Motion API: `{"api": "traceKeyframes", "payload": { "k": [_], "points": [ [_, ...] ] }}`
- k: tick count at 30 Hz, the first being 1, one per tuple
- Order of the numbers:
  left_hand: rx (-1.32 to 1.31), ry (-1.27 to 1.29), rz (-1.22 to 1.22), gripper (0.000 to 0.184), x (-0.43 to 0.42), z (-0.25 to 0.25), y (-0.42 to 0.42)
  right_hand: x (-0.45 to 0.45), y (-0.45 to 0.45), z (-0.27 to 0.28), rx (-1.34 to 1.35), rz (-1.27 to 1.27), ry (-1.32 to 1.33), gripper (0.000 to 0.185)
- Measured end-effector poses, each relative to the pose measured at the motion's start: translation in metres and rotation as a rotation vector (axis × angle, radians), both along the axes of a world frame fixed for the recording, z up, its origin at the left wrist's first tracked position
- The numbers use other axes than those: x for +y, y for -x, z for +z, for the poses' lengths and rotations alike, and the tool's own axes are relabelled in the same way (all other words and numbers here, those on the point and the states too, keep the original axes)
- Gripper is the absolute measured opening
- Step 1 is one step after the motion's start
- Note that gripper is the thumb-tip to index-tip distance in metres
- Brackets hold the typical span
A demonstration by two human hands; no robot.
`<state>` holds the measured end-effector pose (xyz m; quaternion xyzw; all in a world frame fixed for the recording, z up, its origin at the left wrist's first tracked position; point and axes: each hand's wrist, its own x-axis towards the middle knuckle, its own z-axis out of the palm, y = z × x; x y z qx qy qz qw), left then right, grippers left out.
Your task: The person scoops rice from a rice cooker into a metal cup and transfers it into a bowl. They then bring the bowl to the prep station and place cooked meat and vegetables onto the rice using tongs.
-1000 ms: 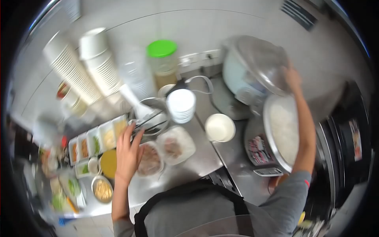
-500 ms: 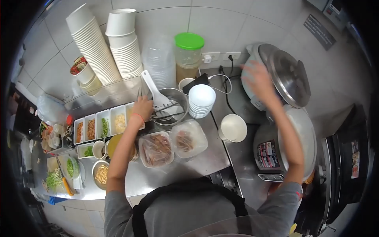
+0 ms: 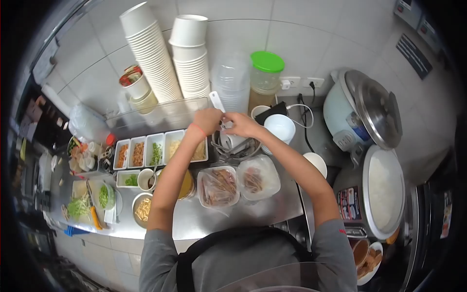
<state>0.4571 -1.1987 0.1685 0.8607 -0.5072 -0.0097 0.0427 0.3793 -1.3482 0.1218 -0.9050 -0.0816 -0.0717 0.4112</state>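
Note:
My left hand (image 3: 207,121) is closed in a fist over the left rim of a metal bowl (image 3: 242,156); whatever it may grip is hidden. From the right, my right hand (image 3: 242,125) meets it, with thumb and fingers bent together around something too small to make out. A white rice paddle (image 3: 217,101) stands in the bowl among several metal utensils, its handle rising behind my hands. Just right of the bowl is a stack of white bowls (image 3: 279,129). In front sit two plastic-lined tubs, one with brown meat strips (image 3: 219,186), the other with a smaller portion (image 3: 254,182).
White topping trays (image 3: 154,150) line the left side. Tall paper cup stacks (image 3: 154,61) and a green-lidded jar (image 3: 267,62) stand by the wall. At right are an open rice cooker (image 3: 346,114) and a larger pot of rice (image 3: 384,187). An orange-handled knife (image 3: 94,214) lies at far left.
My right hand has moved left from the rice cooker to beside my left hand above the metal bowl. The view has shifted, and the white rice in the larger pot now shows.

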Motion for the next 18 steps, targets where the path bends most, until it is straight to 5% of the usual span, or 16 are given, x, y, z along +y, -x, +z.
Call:
{"api": "traceKeyframes", "payload": {
  "k": [4,7,11,18],
  "points": [
    [0.133,0.354,0.134,0.03,0.005,0.01,0.0,-0.004,-0.021,-0.005,0.222,-0.114,-0.109,0.032],
    [0.058,0.389,0.203,0.029,0.017,0.007,-0.009,-0.01,-0.005,0.006,-0.124,-0.17,-0.034,0.03],
    [0.221,0.052,0.297,0.031,0.005,-0.044,-0.038,-0.017,0.012,0.015,0.032,-0.207,0.045,0.028],
    [0.493,0.593,0.322,0.033,-0.036,-0.103,-0.043,-0.019,0.03,0.022,0.121,-0.178,0.086,0.028]
  ]
}}
